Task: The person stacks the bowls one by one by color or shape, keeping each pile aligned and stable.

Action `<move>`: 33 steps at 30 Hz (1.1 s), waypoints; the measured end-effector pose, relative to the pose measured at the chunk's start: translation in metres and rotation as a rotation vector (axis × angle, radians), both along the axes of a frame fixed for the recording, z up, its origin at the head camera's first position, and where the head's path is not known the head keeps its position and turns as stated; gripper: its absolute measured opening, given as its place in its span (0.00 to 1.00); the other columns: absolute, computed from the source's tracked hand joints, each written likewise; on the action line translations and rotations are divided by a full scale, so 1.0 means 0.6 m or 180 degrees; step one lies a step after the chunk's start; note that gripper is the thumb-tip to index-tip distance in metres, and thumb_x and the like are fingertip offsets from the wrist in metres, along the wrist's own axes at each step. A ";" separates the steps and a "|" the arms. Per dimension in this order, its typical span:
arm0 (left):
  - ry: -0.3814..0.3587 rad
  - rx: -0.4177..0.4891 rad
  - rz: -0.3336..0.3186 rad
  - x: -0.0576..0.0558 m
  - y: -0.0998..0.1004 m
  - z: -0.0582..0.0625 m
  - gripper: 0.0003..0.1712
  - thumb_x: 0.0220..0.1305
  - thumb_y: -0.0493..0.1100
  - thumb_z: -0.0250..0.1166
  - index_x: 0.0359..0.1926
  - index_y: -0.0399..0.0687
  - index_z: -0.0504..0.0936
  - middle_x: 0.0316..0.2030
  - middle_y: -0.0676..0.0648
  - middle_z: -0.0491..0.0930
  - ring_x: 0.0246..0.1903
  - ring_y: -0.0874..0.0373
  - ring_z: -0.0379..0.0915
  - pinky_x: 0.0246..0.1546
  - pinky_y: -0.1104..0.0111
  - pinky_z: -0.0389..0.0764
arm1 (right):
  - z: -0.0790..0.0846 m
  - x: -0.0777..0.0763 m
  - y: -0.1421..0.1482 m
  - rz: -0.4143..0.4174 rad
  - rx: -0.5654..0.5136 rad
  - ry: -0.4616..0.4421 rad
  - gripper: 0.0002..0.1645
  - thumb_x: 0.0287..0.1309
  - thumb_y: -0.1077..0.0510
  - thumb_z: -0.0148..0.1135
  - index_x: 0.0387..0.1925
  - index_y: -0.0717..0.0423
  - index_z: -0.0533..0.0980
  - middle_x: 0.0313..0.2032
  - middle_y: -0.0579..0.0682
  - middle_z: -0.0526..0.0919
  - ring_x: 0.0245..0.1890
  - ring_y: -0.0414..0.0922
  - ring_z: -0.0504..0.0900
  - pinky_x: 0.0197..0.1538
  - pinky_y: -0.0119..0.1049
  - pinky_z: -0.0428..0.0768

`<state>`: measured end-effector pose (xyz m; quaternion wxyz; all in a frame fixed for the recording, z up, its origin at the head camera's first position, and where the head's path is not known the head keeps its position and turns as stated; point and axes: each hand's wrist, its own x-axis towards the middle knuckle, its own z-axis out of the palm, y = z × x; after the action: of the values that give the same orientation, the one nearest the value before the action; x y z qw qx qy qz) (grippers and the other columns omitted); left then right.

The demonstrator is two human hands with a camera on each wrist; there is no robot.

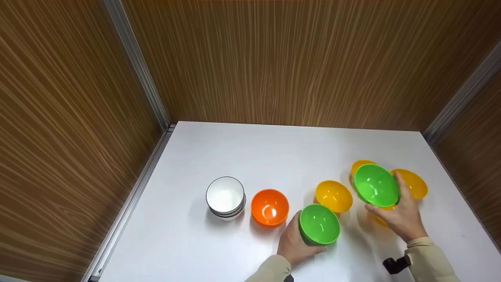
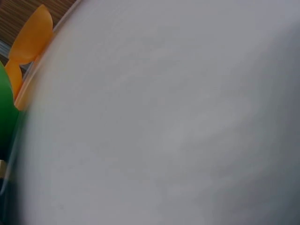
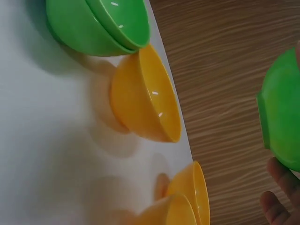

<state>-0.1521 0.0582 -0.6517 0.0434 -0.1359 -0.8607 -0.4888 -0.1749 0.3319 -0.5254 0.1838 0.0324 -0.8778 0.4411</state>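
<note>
My left hand (image 1: 295, 241) grips a green bowl (image 1: 319, 227) from its left side, fingers behind it and thumb at the front. In the right wrist view this bowl is the upper of two nested green bowls (image 3: 89, 28). My right hand (image 1: 405, 217) holds another green bowl (image 1: 373, 186) by its right side, raised and tilted over several yellow bowls, partly hiding two of them. The right wrist view catches its underside (image 3: 283, 112) off the table, with fingertips (image 3: 276, 168) at it. A yellow bowl (image 1: 334, 196) stands right behind the left hand's bowl.
An orange bowl (image 1: 270, 208) stands left of my left hand, and beyond it a stack of white, dark-rimmed bowls (image 1: 225, 195). Another yellow bowl (image 1: 415, 184) sits at the far right. Wood-grain panels (image 1: 274, 62) enclose the white table (image 1: 250, 152) at the back and sides.
</note>
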 end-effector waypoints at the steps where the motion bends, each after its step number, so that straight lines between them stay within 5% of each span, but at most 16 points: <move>1: -0.0009 0.0000 0.0003 0.000 0.000 0.000 0.67 0.23 0.70 0.74 0.67 0.63 0.51 0.58 0.61 0.65 0.55 0.65 0.64 0.56 0.65 0.67 | -0.002 0.001 -0.007 0.0103 0.0017 0.0013 0.72 0.27 0.58 0.80 0.71 0.43 0.43 0.67 0.55 0.54 0.59 0.60 0.60 0.58 0.62 0.58; 10: 0.0020 -0.0075 -0.0016 -0.003 -0.001 0.004 0.65 0.22 0.74 0.70 0.66 0.64 0.52 0.56 0.63 0.66 0.54 0.67 0.64 0.56 0.65 0.67 | 0.008 0.029 -0.089 0.0857 0.0165 -0.0080 0.71 0.27 0.61 0.80 0.70 0.52 0.44 0.65 0.61 0.55 0.57 0.57 0.63 0.55 0.53 0.66; 16: 0.0125 -0.0060 -0.0056 -0.005 -0.002 0.002 0.63 0.25 0.71 0.72 0.65 0.66 0.52 0.54 0.64 0.66 0.53 0.68 0.64 0.56 0.66 0.67 | -0.055 0.020 -0.099 0.1186 0.0295 -0.0034 0.72 0.25 0.54 0.81 0.70 0.52 0.46 0.67 0.57 0.53 0.61 0.57 0.59 0.56 0.64 0.60; 23: 0.0291 -0.0070 -0.0057 -0.004 -0.003 -0.004 0.61 0.29 0.71 0.71 0.66 0.63 0.52 0.55 0.63 0.66 0.54 0.68 0.63 0.58 0.68 0.64 | -0.084 0.030 -0.120 0.1203 0.0642 -0.0160 0.72 0.25 0.39 0.77 0.70 0.48 0.46 0.66 0.51 0.57 0.61 0.53 0.61 0.59 0.58 0.61; 33: 0.0218 0.0041 -0.0058 -0.002 -0.002 -0.001 0.63 0.29 0.62 0.75 0.67 0.64 0.51 0.58 0.62 0.65 0.56 0.66 0.63 0.59 0.66 0.63 | -0.113 0.038 -0.132 0.1086 0.0741 -0.0093 0.74 0.20 0.35 0.77 0.70 0.47 0.48 0.67 0.51 0.56 0.62 0.53 0.61 0.59 0.58 0.60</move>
<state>-0.1535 0.0570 -0.6526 0.0693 -0.1602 -0.8543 -0.4897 -0.1518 0.2524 -0.5934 0.0887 0.1952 -0.9072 0.3619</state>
